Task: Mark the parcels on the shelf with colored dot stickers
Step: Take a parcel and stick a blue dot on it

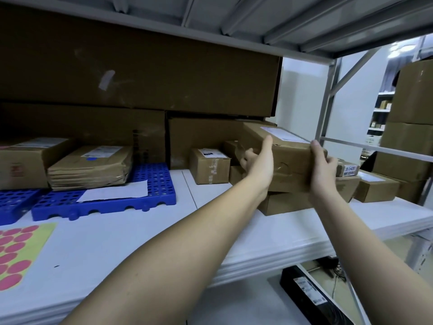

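Observation:
A brown cardboard parcel (289, 153) with a white label on top is held tilted above another box (288, 202) on the white shelf (140, 235). My left hand (259, 164) grips its left end, fingers curled round the far side. My right hand (324, 168) grips its right end, thumb on top. A yellow sheet of pink dot stickers (17, 252) lies at the shelf's front left. A flat parcel (91, 167) on the left bears a blue dot beside its label.
Blue perforated plastic trays (150, 181) sit under the left parcels, with a white paper slip (117, 191) on one. Small boxes (209, 165) stand mid-shelf, and large cartons (140, 73) fill the back. More boxes (377, 187) crowd the right end by the metal upright (326, 99).

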The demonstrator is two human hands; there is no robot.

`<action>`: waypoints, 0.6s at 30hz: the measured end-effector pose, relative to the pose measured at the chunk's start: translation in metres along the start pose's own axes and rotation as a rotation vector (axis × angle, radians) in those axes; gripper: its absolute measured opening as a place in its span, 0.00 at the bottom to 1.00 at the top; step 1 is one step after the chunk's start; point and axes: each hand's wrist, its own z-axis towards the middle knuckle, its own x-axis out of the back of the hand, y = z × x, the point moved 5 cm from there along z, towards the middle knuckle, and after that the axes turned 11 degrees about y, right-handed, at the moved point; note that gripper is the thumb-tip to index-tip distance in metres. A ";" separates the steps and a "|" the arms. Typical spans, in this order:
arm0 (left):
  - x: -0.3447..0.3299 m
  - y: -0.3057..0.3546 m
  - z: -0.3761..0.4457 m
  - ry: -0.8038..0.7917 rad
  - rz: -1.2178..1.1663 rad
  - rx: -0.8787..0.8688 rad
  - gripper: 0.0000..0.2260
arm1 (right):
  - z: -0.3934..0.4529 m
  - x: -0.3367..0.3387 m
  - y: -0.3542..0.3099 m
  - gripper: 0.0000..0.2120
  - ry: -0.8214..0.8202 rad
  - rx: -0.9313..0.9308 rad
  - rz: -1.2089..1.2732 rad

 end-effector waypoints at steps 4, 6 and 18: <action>0.043 0.007 0.006 0.088 -0.060 -0.081 0.28 | -0.038 -0.027 0.003 0.30 -0.083 0.016 0.108; 0.069 0.008 0.009 0.137 -0.063 -0.109 0.28 | -0.057 -0.043 0.005 0.34 -0.137 0.029 0.151; 0.248 0.000 -0.008 0.203 -0.068 -0.366 0.36 | -0.207 -0.129 0.030 0.31 -0.585 -0.007 0.349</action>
